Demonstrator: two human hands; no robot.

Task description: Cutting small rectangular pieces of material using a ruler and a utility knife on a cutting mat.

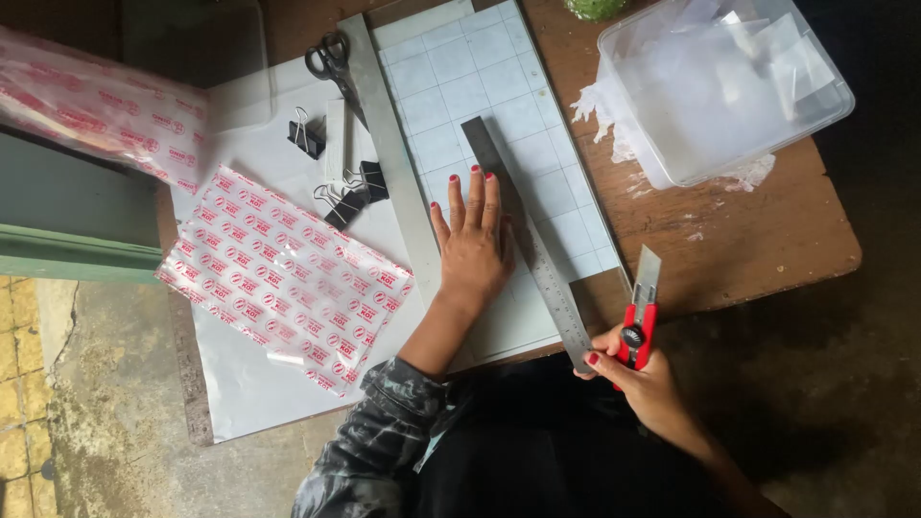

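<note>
We see only a sliver of the green thing (595,8) at the top edge. The printed wrapper (91,105) at upper left is blurred, and our left hand (473,240) hides part of the ruler (537,259).

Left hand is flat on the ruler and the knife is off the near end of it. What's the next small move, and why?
Probably bring the red utility knife in the right hand up to the steel ruler edge: the left hand pins it on the gridded cutting mat, blade clear.

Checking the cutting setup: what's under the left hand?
The left hand presses flat on a white gridded cutting mat, beside the steel ruler. Whatever lies directly beneath the palm is hidden.
</note>
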